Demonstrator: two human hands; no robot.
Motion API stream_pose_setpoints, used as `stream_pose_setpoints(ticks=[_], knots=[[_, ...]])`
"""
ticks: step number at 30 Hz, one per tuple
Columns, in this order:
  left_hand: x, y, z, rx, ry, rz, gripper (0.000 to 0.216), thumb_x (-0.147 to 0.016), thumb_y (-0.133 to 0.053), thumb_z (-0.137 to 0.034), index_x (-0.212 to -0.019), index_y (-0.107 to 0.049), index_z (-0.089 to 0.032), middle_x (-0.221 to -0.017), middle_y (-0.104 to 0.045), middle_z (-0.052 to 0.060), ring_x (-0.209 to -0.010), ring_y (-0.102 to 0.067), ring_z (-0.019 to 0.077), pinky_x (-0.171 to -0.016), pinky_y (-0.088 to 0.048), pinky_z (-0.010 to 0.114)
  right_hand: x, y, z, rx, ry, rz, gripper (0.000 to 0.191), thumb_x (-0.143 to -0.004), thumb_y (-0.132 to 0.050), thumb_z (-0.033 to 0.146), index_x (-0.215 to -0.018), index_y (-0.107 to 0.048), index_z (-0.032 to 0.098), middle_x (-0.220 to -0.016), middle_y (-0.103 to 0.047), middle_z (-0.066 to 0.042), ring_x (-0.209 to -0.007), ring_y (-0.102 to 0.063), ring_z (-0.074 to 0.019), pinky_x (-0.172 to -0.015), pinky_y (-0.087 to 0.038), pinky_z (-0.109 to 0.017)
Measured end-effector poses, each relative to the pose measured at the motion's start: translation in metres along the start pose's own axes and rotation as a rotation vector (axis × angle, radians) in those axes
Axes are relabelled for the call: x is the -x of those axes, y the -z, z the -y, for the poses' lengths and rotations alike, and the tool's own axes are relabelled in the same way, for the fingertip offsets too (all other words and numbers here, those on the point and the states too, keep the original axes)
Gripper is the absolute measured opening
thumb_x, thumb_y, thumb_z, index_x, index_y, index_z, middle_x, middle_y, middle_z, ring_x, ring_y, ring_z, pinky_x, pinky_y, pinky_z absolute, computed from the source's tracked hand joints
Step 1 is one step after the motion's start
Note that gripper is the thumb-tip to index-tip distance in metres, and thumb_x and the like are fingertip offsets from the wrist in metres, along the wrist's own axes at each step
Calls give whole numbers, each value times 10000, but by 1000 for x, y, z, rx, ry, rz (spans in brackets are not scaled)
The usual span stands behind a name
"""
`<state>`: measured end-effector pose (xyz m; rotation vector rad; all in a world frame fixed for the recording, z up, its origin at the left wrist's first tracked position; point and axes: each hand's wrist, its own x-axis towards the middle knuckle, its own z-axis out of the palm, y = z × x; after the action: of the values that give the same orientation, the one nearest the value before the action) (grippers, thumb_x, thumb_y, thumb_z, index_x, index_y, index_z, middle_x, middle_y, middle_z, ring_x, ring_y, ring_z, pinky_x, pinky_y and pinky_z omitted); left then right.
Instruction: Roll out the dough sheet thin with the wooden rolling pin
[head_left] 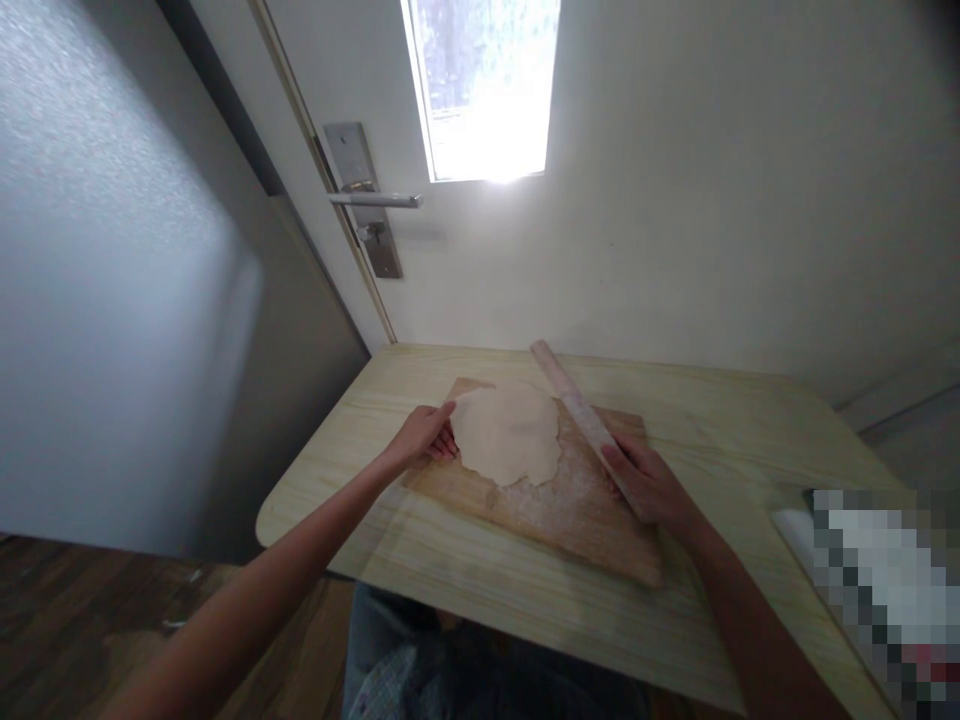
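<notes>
A flat, pale sheet of dough (508, 431) lies on a floured wooden board (570, 515) on a light wooden table (705, 420). My left hand (424, 436) pinches the dough's left edge, fingers closed on it. My right hand (651, 486) is wrapped round the near end of a long wooden rolling pin (576, 404), which lies slanting across the board's right side, just right of the dough.
A white door (660, 200) with a metal lever handle (373, 200) and a bright window pane (487, 90) stands right behind the table. A grey wall is at left, with dark wooden floor below. A blurred white object (877, 570) sits at the table's right edge.
</notes>
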<state>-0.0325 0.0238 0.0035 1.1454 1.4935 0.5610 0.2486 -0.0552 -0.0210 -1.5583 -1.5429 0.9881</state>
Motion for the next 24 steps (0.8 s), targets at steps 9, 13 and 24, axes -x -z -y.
stream_pose_setpoints(ticks=[9,13,24], knots=[[-2,-12,-1,173,-165,-174,171,-689,-556,-110,-536,-487,-142,-421,-475,-70,-379,-445,34,-401,-319,117,0,-1,-2,-10,40,9,351,-802,-350,523,-786,-480,197,-527,-430,52,-432,-464,-105,-416,-374,-229],[-1,-19,-8,312,-157,-219,153,-709,-507,-70,-581,-475,-147,-463,-468,-62,-394,-455,43,-410,-360,131,-2,-1,-4,-40,57,12,339,-792,-370,519,-757,-476,199,-522,-431,52,-418,-453,-97,-404,-364,-225],[-3,-42,-19,426,-255,-155,233,-616,-603,-100,-847,-589,-126,-781,-660,65,-676,-624,173,-614,-507,276,-2,-1,-4,2,68,-6,350,-788,-372,522,-754,-489,194,-518,-447,47,-414,-455,-98,-408,-366,-222]])
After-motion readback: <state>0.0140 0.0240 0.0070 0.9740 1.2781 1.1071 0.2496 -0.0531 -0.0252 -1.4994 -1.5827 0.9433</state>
